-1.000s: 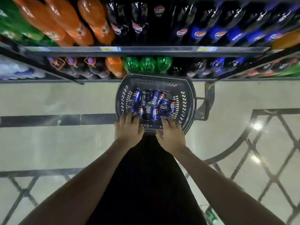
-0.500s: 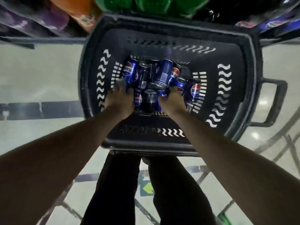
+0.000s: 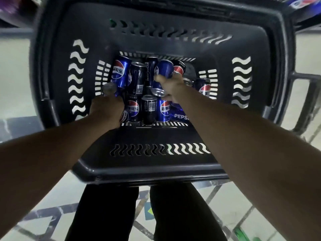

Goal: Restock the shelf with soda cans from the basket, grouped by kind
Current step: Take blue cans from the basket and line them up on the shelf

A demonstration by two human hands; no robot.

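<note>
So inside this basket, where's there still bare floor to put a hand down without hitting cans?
The clearest bare patch of the basket floor is at the far right, between the black can by the far wall and the upright can near the right wall. The middle and left are crowded with cans, where the left hand and right hand already grip cans.

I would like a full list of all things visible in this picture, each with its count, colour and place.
basket: one, black plastic, on the floor in front of the person.
blue cans: several, exact count unclear, blue with red-white logo, jumbled in the basket.
black cans: at least three, black, mixed among the blue ones.
floor: pale tiles with dark lines, around the basket.
legs: two, in black trousers, below the basket.
left hand: one, grips a silver-topped can at the basket's left.
right hand: one, grips a blue can near the middle.
</note>
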